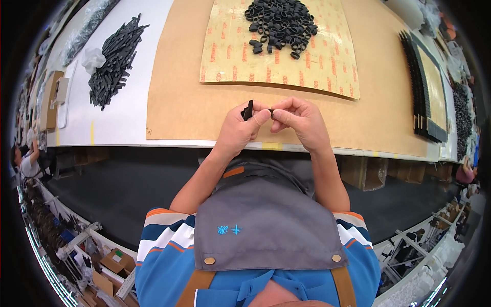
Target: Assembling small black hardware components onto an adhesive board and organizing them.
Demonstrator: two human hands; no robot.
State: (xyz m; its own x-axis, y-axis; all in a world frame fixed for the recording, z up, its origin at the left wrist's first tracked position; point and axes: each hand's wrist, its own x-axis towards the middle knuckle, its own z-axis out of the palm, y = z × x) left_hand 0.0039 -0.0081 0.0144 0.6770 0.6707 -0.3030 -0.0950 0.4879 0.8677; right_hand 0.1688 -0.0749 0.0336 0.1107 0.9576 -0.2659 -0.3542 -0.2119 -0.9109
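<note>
My left hand (236,129) is closed around a few short black strips (248,111), whose ends stick up past the fingers. Its thumb and fingertips meet those of my right hand (307,124) over a small black piece (271,114). My right hand pinches that piece; the fingers cover most of it, so its shape cannot be made out. Both hands are above the brown paper (176,115) near the front table edge. Beyond them, a heap of black loops (286,25) lies on a yellowish printed sheet (230,69).
Left on the white table (76,123) lies a pile of flat black strips (116,56), with crumpled clear plastic (92,60) beside it. A cardboard box (51,100) stands farther left. At right are stacked black-edged panels (427,87). Open cartons (364,172) sit below the table.
</note>
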